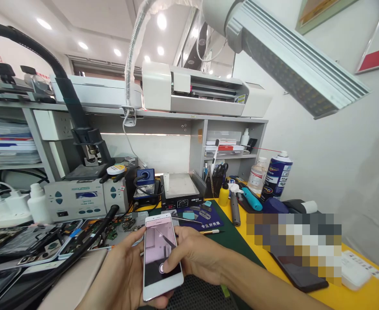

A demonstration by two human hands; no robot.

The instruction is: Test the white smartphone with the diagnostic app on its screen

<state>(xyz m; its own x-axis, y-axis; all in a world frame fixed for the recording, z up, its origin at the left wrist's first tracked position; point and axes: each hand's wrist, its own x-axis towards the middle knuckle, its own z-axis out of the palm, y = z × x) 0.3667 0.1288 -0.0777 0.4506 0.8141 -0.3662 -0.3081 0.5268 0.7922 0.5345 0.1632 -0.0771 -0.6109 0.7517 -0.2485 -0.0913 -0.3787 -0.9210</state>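
Observation:
A white smartphone (161, 254) stands upright in front of me, screen lit with a camera view and a round shutter button near its lower edge. My left hand (124, 269) cradles it from the left and below, fingers curled behind the body. My right hand (194, 254) grips its right edge, the thumb resting on the screen by the shutter button. Both hands hover over a dark green mat (231, 241) on the yellow bench.
Opened phones and parts (47, 245) lie at left beside a soldering station (79, 198). A small hot plate (181, 189), tools, a spray can (276, 174) and bottles stand behind. A dark phone (300, 273) lies at right. A lamp head (299, 64) hangs overhead.

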